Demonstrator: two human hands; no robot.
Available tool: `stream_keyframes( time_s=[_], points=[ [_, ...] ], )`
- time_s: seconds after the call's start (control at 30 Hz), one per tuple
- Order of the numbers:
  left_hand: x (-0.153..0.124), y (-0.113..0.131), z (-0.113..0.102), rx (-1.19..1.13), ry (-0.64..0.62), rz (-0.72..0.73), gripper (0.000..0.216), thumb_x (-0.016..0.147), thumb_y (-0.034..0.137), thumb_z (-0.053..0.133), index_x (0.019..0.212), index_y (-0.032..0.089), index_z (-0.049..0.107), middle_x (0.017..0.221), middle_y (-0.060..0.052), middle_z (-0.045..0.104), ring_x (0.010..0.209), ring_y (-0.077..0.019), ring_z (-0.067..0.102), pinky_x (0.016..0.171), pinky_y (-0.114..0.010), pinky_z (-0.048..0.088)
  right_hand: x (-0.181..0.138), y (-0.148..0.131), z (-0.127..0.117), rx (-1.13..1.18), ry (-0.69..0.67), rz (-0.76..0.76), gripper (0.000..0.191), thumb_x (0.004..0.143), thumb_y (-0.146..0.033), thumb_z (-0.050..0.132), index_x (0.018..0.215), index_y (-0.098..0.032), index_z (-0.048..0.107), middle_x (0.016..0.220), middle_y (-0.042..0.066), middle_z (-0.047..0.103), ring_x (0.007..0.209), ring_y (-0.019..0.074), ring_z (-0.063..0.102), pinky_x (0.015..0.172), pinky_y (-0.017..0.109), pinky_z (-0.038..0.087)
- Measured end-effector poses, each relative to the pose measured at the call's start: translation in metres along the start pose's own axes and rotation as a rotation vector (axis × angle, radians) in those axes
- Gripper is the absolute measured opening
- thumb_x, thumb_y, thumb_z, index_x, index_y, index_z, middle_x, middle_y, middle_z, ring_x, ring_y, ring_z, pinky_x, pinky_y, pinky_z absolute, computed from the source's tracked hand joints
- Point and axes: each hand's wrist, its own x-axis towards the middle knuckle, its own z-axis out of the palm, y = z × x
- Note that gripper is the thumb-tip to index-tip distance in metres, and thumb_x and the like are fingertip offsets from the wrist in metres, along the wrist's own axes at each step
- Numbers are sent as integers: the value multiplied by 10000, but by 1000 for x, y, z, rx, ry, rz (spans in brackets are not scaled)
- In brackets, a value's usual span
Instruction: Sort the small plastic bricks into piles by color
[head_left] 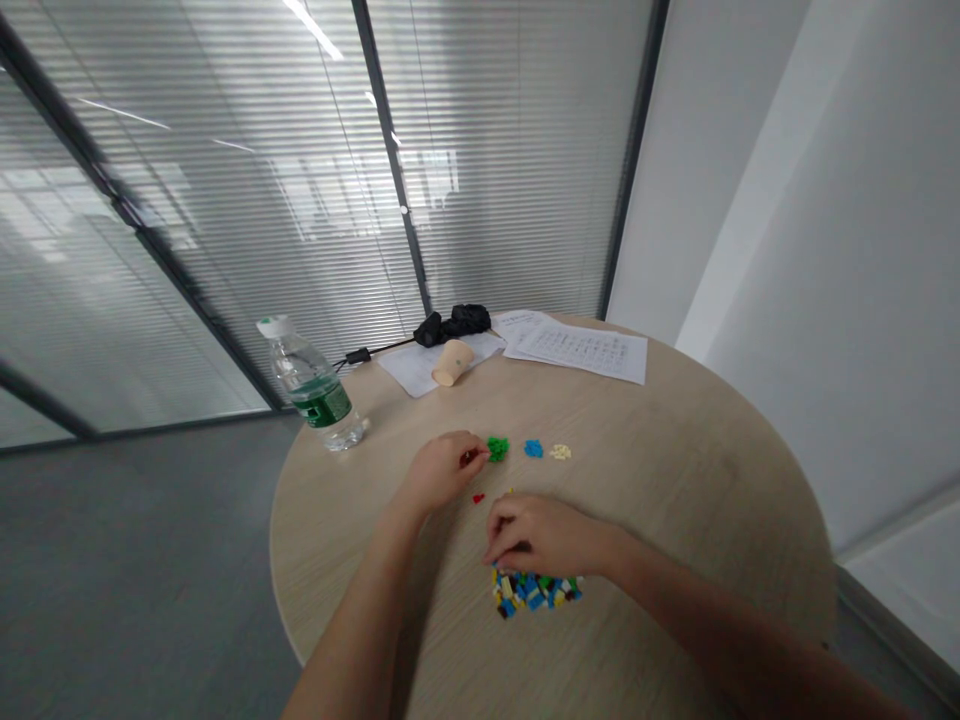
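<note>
Mixed brick pile (536, 592), small plastic pieces in blue, yellow, green and dark colours, at lower centre of the frame on a round pale wood table (675, 500). Right hand (540, 535) curves just above the pile's upper edge, fingers angled down; any grip on a piece cannot be told from this view. Left hand (442, 470) at centre frame, fingertips (471, 457) drawn together just beside the green brick heap (496, 449); a small piece may sit between them, but it is too small to tell.

Sorted heaps in a row to the right of the green: blue brick heap (533, 449), then pale yellow brick heap (559, 452), all apart from one another. Single red brick (478, 498) lies between the hands.

Upper left of the table: plastic water bottle (311, 385) with green label, upright. Far edge: paper cup (453, 362) on its side on a loose sheet (427, 365), black bundle (450, 325) behind it, and printed papers (577, 348) to the right. Glass partition with blinds (225, 200) fills the upper left of the frame.
</note>
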Motion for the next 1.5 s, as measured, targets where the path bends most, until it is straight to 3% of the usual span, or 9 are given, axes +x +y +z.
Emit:
stream_keyframes(
  time_s=[0.4,0.47,0.7,0.9,1.07,1.3,1.5],
  points=[
    [1,1,0,-138,19,2,189,857,236,493,839,162,666,817,-33,661,700,-130,564,633,-217,399,-1,4,-2,110,14,39,75,775,-198,665,815,-165,719,829,30,671,803,135,595,759,219,437],
    [1,2,1,-210,33,8,191,858,240,494,844,158,666,820,-34,665,695,-127,564,631,-215,403,-4,7,-6,158,94,82,56,773,-195,660,784,-169,709,796,24,676,765,133,596,721,222,440],
    [1,12,7,-307,57,115,143,821,268,565,850,166,660,756,-10,634,663,-111,541,608,-203,390,-11,24,-25,356,579,440,103,768,-262,613,790,-188,679,766,7,687,651,125,590,615,236,453],
    [1,23,15,-293,55,204,123,811,256,593,865,171,663,727,-2,606,674,-108,532,621,-202,384,-10,32,-23,448,634,484,128,737,-290,609,776,-182,665,771,12,692,662,134,606,627,249,467],
    [2,24,15,-259,44,180,139,840,250,551,867,174,665,740,-7,613,685,-112,539,636,-205,393,-11,31,-25,291,597,530,115,779,-260,588,814,-188,671,798,20,698,673,136,611,636,250,468],
    [2,27,12,-174,-7,157,147,852,214,514,841,174,655,765,-12,633,703,-121,556,654,-212,401,-10,58,-34,-325,606,596,134,848,-217,561,850,-172,687,886,82,692,903,207,560,806,314,411],
    [3,28,12,-83,-38,181,133,836,181,518,838,185,651,780,-8,641,725,-129,573,664,-216,401,-2,69,-30,-378,476,563,167,874,-222,546,858,-154,697,892,89,688,933,208,524,856,321,382]
  ],
)
